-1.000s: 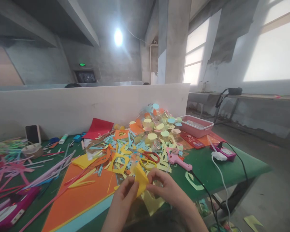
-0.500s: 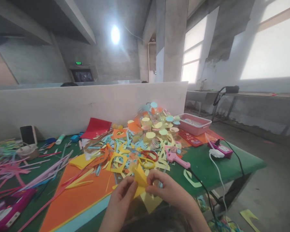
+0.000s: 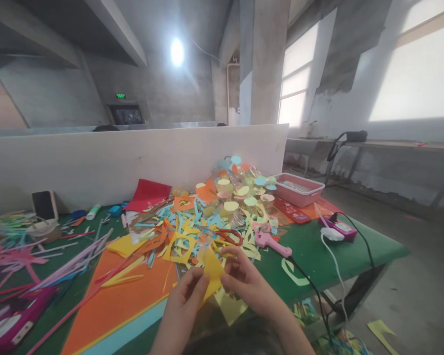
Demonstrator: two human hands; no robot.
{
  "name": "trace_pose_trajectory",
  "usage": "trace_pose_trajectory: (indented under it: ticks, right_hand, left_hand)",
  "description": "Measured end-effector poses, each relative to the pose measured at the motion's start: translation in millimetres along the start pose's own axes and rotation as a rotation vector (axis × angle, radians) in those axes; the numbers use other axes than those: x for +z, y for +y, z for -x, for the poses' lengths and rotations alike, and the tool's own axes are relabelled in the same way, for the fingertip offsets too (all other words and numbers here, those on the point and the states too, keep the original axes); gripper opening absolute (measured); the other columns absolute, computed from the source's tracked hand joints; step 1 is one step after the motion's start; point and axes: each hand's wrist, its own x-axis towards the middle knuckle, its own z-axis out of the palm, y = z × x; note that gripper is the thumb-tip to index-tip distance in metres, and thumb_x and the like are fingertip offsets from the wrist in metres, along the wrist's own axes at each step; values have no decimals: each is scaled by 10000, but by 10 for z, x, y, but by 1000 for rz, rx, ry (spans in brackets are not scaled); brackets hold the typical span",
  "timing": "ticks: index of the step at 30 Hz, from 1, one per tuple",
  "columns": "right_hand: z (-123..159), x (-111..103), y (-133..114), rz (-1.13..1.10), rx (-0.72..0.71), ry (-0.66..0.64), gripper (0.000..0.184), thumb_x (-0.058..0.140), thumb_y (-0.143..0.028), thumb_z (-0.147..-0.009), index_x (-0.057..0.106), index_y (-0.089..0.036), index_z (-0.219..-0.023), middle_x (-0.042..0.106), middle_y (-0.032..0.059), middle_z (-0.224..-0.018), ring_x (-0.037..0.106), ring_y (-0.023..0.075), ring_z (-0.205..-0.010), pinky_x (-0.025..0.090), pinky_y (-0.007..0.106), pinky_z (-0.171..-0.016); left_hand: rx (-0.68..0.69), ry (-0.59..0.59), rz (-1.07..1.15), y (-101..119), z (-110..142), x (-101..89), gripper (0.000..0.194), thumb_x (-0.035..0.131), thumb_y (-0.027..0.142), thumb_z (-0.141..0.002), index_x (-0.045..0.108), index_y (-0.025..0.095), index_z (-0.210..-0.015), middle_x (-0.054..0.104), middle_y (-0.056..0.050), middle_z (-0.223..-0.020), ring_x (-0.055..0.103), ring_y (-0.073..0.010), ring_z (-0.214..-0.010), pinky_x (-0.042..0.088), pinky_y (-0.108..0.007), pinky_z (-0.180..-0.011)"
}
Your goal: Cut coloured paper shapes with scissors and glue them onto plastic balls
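Observation:
Between my two hands is a piece of yellow paper (image 3: 213,272), held upright and looking folded, over the table's front edge. My left hand (image 3: 189,291) pinches its left side between thumb and fingers. On the other side, the thumb and fingers of my right hand (image 3: 244,278) close on the paper's right edge. Below them lies a paler yellow sheet (image 3: 230,306), partly covered by my hands. Just beyond are scissors (image 3: 231,237) with red and yellow handles, lying among paper scraps (image 3: 181,246).
A pink glue gun (image 3: 272,242) with a black cord lies to the right. Clear cups topped with paper discs (image 3: 231,206) are heaped at the back, beside a pink basket (image 3: 299,191). Orange sheets (image 3: 122,296) and pink strips lie left. A white partition (image 3: 96,158) stands behind.
My right hand has shifted slightly left along the yellow paper, its fingers a little higher and more spread. The paper has turned slightly. My left hand keeps its pinch.

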Motion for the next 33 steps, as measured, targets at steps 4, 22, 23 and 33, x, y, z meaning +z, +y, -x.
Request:
trace_pose_trajectory:
  ticks: [4,22,23,33]
  right_hand:
    - [-15,-19,32,22,-4,-17,508,673,-386,-846,464,-251,-1289,489,-58,-713,471,88,-615,363,216,-548]
    - [-15,-12,-7,183,92,41,437,616,-454,-853,552,-223,-1217,496,-41,-733,472,89,-581,383,216,-523]
    - [-15,-9,-2,193,92,48,427,613,-449,-856,558,-224,-1216,489,-40,-735,486,94,-599,389,217,-530]
    - [-61,-33,77,243,89,114,426,608,-466,-841,572,-225,-1191,495,-32,-737,524,124,-642,414,233,-547]
  left_hand:
    - [17,0,-46,18,-2,-16,391,681,579,-672,669,196,-751,643,0,-731,578,-182,-739,453,-241,-686]
    - [54,-33,-169,-174,-113,-122,389,635,584,-732,689,204,-803,667,-13,-760,593,-176,-705,466,-237,-645]
    - [58,-35,-170,-179,-117,-120,387,634,581,-735,691,204,-800,667,-14,-755,591,-174,-696,467,-238,-645]
    - [22,-91,-228,-232,-139,-119,393,611,553,-748,689,200,-901,707,-43,-855,630,-219,-797,482,-273,-714]
